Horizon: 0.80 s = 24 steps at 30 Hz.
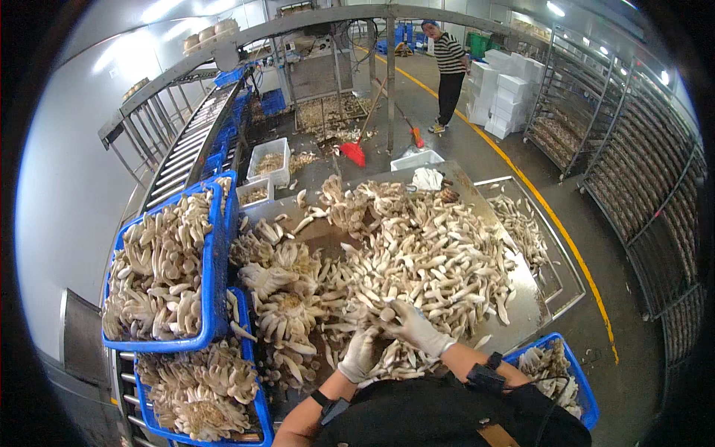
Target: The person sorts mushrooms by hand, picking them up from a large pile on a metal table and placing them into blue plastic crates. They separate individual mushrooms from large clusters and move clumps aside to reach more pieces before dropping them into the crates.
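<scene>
My left hand, in a whitish glove, is at the near edge of a mushroom pile, its fingers bent at a mushroom cluster. Just right of it my right hand, gloved too, has its fingers on a pale mushroom at the same cluster. Whether the left fingers grip a stem cannot be made out. Beyond the hands, loose mushrooms lie heaped on a metal table. Uncut-looking mushroom clusters with joined bases lie to the left. A white cloth or glove lies at the table's far edge.
Blue crates full of mushrooms stand at left by a roller conveyor. Another blue crate is at lower right. Beyond the table are white tubs, a red broom and a standing person. Wheeled racks stand right.
</scene>
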Motion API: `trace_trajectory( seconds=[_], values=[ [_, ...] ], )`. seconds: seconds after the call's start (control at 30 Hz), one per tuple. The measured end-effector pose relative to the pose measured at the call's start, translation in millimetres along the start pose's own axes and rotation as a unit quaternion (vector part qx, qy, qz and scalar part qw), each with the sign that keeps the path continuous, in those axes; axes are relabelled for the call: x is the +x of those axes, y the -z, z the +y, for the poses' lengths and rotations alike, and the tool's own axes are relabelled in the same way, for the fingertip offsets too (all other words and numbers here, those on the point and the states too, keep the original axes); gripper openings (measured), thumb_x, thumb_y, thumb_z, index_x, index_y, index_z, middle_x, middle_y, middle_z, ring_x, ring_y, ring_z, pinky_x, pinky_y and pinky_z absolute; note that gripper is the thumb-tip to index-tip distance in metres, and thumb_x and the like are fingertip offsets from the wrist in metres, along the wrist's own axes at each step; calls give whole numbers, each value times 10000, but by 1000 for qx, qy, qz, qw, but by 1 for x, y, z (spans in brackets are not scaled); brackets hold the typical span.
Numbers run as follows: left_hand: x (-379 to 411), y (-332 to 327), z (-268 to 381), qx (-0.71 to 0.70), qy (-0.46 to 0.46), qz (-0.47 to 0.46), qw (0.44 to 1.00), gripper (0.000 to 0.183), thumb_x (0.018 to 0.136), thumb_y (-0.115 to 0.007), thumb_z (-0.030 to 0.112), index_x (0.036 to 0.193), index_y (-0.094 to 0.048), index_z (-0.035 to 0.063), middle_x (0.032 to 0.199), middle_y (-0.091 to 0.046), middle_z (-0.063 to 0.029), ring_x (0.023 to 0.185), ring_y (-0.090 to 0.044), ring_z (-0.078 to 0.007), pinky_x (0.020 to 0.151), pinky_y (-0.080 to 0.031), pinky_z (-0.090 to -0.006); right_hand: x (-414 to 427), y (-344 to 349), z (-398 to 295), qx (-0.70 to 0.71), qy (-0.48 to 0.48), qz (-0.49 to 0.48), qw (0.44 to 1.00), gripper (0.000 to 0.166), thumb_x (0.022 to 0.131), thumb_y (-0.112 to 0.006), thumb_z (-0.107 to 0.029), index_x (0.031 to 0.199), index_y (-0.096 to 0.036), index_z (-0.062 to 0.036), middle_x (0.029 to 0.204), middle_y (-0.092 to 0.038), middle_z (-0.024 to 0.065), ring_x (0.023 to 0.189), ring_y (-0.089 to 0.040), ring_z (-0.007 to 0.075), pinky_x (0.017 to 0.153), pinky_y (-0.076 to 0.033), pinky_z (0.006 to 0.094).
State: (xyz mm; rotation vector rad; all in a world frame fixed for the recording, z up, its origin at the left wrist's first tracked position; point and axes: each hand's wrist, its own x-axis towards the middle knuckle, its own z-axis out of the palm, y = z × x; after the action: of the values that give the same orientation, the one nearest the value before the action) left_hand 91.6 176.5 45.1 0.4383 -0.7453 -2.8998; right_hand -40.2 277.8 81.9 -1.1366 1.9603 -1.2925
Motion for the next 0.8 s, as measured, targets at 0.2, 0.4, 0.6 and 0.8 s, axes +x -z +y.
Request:
trace_trajectory(
  seconds=[0.2,0.4,0.6,0.8],
  values=[
    [3,10,2,158,-53,-24,986,419,876,-497,48,1290,-437,57,1261,-511,-116,992,-594,-229,892,-500,-376,14,2,21,282,-181,-84,939,596,758,-683,24,1285,-404,16,1231,-497,137,1045,-560,181,782,-516,232],
    [9,69,11,249,-40,4,968,273,912,-488,77,1181,-475,34,1126,-574,-110,994,-593,-223,844,-503,-339,16,2,37,453,-199,-31,868,468,763,-643,79,1203,-500,10,1108,-567,94,1027,-559,149,823,-504,247],
    [21,35,27,222,18,-7,975,453,915,-451,45,1352,-331,28,1316,-434,-114,1120,-513,-187,959,-431,-308,36,5,36,469,-246,-76,845,770,746,-619,84,1412,-246,-7,1154,-562,132,963,-598,212,838,-518,314],
    [30,43,49,99,-57,115,987,277,846,-606,86,1093,-518,-4,1077,-547,-130,965,-558,-215,819,-492,-333,64,19,14,474,-270,38,837,483,854,-570,-46,1298,-378,-44,1220,-541,153,1071,-570,255,937,-491,410]
  ],
)
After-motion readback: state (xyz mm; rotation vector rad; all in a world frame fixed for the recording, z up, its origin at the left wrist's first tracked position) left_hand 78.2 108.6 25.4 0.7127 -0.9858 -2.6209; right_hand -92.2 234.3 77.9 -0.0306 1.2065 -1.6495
